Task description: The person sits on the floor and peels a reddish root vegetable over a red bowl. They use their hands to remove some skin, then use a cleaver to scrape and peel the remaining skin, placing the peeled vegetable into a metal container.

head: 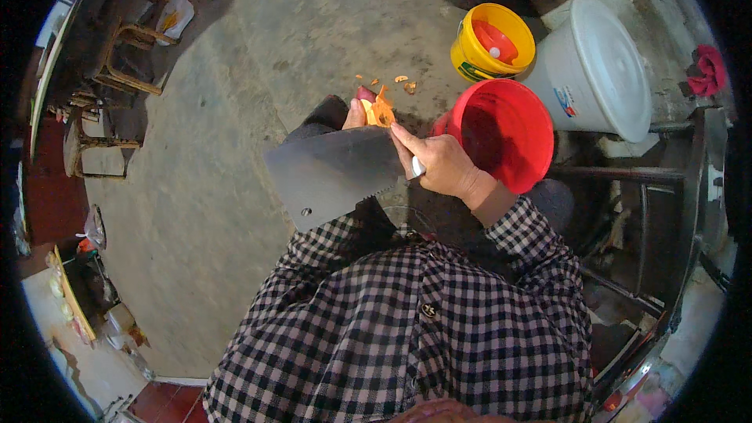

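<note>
My right hand (443, 164) grips the handle of a broad steel cleaver (335, 170), its blade reaching left across the front of my lap. Beyond the blade, my left hand (354, 116) holds a root vegetable (366, 94) with reddish skin and pale yellow flesh, perhaps a sweet potato. Most of that hand is hidden behind the cleaver. A curl of orange peel (383, 113) hangs at the cut side, close to my right fingertips. Several orange peel scraps (409, 87) lie on the floor just past the vegetable.
A red bucket (543, 135) stands right beside my right hand. Behind it are a yellow bucket (461, 56) with something red inside and a big lidded white tub (558, 76). A metal frame (696, 188) borders the right side. Wooden chairs (111, 70) stand at far left on the concrete floor (200, 188).
</note>
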### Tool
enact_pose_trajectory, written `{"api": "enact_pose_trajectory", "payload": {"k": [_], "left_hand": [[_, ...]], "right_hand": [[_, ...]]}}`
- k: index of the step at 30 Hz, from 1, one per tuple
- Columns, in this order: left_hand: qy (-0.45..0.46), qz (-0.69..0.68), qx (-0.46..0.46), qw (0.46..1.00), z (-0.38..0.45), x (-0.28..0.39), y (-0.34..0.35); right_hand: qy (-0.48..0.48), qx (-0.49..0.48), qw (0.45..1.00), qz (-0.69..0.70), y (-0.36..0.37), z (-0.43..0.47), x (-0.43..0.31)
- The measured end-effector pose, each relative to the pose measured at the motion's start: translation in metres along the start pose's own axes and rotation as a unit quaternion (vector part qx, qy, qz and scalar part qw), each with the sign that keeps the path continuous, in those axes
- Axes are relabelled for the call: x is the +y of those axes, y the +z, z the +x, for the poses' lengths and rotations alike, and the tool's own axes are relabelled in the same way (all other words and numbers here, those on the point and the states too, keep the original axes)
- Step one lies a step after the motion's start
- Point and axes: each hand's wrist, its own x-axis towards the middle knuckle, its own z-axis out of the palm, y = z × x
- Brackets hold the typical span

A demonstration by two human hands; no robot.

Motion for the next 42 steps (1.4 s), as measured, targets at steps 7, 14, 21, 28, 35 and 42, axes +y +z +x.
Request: {"api": "enact_pose_trajectory", "payload": {"k": [7,14,21,28,35,42], "left_hand": [[0.183,0.014,0.123,0.975,-0.003,-0.043,0.001],[0.12,-0.01,0.069,0.99,-0.03,0.025,0.058],[0.067,-0.016,0.055,0.996,-0.036,0.036,0.068],[-0.125,-0.053,-0.005,0.991,-0.015,0.037,0.025],[-0.096,-0.049,0.019,0.994,-0.029,0.036,0.033],[0.107,0.035,0.09,0.99,-0.02,0.018,0.023]], "right_hand": [[0.081,0.085,0.993,0.02,0.041,0.001,-0.006],[0.258,0.078,0.845,0.461,0.035,0.007,0.001],[0.194,0.059,0.949,0.241,-0.005,0.001,-0.003],[0.053,-0.004,0.996,0.073,-0.017,0.004,-0.013],[0.032,-0.057,0.992,0.108,-0.018,0.009,-0.01],[0.058,-0.022,0.994,0.092,-0.003,0.01,-0.011]]}}
